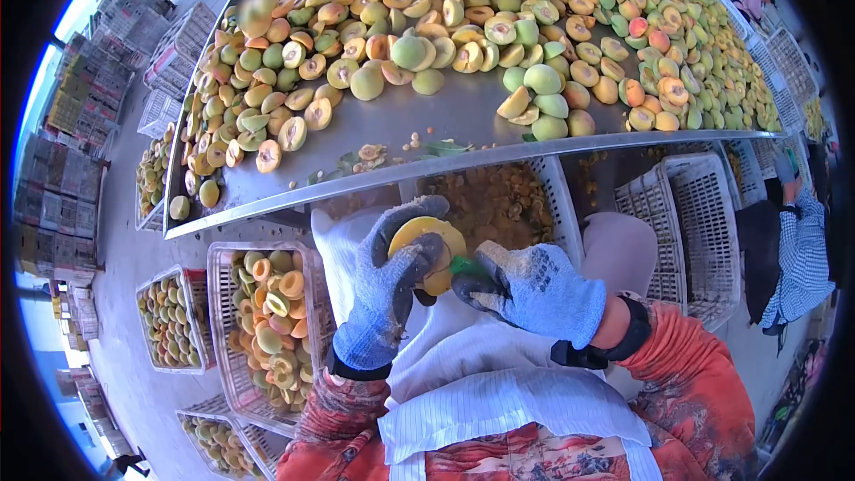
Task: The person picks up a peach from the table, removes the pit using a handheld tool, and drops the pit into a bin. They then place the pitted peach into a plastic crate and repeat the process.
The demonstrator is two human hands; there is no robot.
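My left hand (392, 272), in a blue and grey glove, is wrapped round a yellow fruit piece (427, 236) above my lap. Just to its right, my right hand (534, 289), gloved the same way, is closed round a small green-handled tool (465, 267) that meets the fruit's right side; the tool's tip cannot be made out. Beyond both hands, a metal table (356, 138) carries a large heap of halved and whole fruit (499, 31). Below the table edge, a crate (558, 200) holds many small brown-orange pieces (494, 200).
At the left stands a crate (216, 303) of fruit halves, with further filled crates (144, 325) beside it. Nested white crates (704, 232) stand at the right. A co-worker in a checked sleeve (802, 254) is at the far right. Stacked crates (67, 178) line the far left.
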